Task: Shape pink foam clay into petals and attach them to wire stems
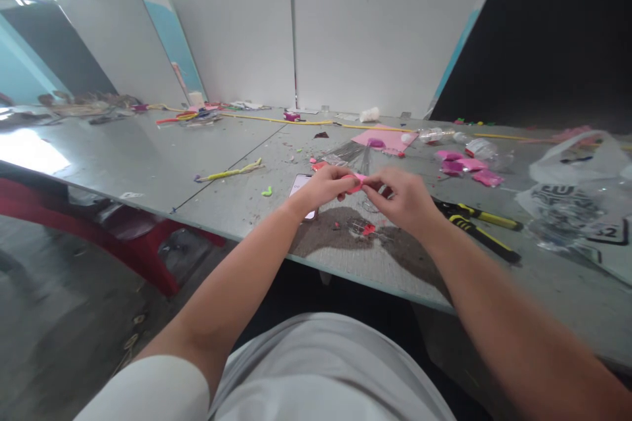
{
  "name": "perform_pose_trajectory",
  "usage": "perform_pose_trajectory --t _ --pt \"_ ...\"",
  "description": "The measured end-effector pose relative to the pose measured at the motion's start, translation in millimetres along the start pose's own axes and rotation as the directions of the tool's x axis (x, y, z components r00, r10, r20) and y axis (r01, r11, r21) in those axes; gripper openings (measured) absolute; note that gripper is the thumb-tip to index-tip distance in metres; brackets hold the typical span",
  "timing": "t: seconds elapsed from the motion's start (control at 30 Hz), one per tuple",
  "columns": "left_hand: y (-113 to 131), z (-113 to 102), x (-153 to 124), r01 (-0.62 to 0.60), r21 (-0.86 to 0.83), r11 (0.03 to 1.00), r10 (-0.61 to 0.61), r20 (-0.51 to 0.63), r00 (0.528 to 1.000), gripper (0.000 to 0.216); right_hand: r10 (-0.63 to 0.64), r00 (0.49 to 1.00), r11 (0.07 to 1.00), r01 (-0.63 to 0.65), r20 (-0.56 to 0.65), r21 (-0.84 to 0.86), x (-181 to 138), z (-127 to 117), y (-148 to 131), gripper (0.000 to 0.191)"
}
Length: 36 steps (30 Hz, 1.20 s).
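A small, soft-looking bright pink piece (356, 183) is held between my two hands, just above the table. My left hand (326, 188) is closed, with its fingertips pinching the pink piece from the left. From the other side my right hand (402, 197), slightly blurred, pinches at the piece's right end with thumb and forefinger. A phone (299, 189) with a lit screen lies partly hidden behind my left wrist. Below my hands a red scrap (368, 229) rests among thin, clear or wire-like strands on the table. What exactly the pink material is, I cannot make out.
Pliers (481, 230) with yellow-black handles lie right of my right hand, near a white plastic bag (567, 197). Pink packets (461, 164), clear bottles (434, 136) and a pink sheet (388, 138) lie farther back. Yellow twisted strands (232, 173) lie left. The table's front edge (365, 281) is close to me.
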State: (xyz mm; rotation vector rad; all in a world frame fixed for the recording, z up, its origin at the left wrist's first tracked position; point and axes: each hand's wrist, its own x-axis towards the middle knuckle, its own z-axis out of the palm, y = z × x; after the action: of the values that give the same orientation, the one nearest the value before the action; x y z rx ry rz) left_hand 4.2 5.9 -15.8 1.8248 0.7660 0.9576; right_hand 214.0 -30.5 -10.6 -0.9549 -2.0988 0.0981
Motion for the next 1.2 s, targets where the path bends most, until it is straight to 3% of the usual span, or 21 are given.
perform_pose_trajectory --t 0.2,0.33,0.43,0.5,0.57,0.67,0.83,0.97,1.2 --pt "1.9 1.6 -1.9 0.070 -0.018 0.997 -0.069 0.056 0.996 0.027 0.057 0.996 0.998 -0.060 0.072 0.029 -0.9 0.4 -0.4 0.017" --pt "1.1 2.8 -1.5 0.106 -0.135 0.985 -0.094 0.093 0.991 0.026 0.210 0.974 0.957 -0.221 0.081 0.187 2.1 -3.0 -1.4 0.017" --pt "-4.0 1.9 0.6 0.096 -0.133 0.986 -0.091 0.042 0.995 0.027 0.355 0.934 0.879 -0.346 0.035 0.329 4.3 -7.6 2.5 0.016" --pt "-9.4 0.7 2.2 0.059 0.007 0.998 -0.059 -0.021 0.998 0.026 0.408 0.913 0.845 -0.378 0.003 0.378 4.9 -9.7 6.7 0.020" --pt "-15.0 -1.3 3.2 -0.007 0.287 0.958 0.024 -0.055 0.998 0.021 0.408 0.913 0.856 -0.375 -0.022 0.356 5.0 -10.2 10.7 0.027" --pt "-22.5 -5.6 3.9 -0.102 0.656 0.748 0.119 0.018 0.993 0.015 0.404 0.915 0.882 -0.385 -0.017 0.273 4.8 -8.3 13.4 0.026" --pt "-31.6 -12.3 6.2 -0.152 0.814 0.560 0.107 0.111 0.988 0.025 0.442 0.897 0.868 -0.427 -0.001 0.252 3.7 -6.1 9.3 0.018" --pt "-33.1 -13.0 6.0 -0.161 0.791 0.590 0.135 0.100 0.986 0.037 0.456 0.890 0.859 -0.446 0.021 0.252 2.7 -8.8 3.5 0.021" --pt "-17.7 -16.6 -0.2 -0.137 0.703 0.698 0.297 -0.110 0.948 0.017 0.425 0.905 0.882 -0.415 0.003 0.221 -0.5 -10.4 2.9 0.026"
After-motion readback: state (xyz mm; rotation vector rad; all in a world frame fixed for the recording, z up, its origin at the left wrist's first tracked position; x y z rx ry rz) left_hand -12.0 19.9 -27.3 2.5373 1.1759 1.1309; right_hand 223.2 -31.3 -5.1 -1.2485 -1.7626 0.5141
